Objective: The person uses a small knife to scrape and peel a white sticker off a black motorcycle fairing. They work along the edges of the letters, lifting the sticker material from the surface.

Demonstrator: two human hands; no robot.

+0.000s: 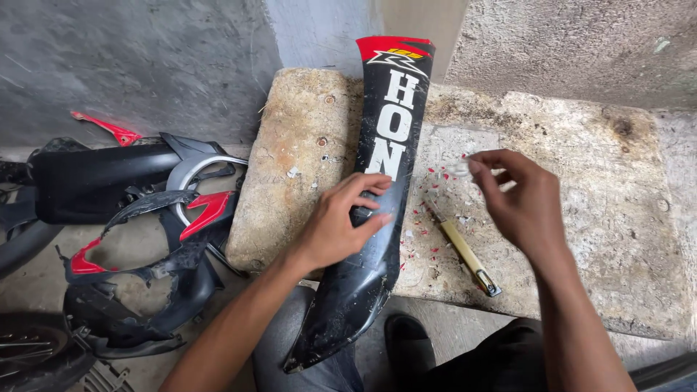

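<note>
A long black plastic motorcycle body panel (367,276) with white lettering and a red top lies across a worn stone slab (581,239), its lower end hanging over the front edge. My left hand (341,221) rests on the panel's middle, fingers spread and pressing down. My right hand (519,199) hovers above the slab to the right, thumb and forefinger pinching a small pale scrap (461,168), perhaps peeled sticker. A yellow-handled cutter knife (465,254) lies on the slab between my hands, among red and white flecks.
Broken black and red fairing pieces (145,239) are piled on the floor at left. A rough concrete wall (145,58) stands behind. A dark shoe (410,345) and my trousers show below the slab's edge.
</note>
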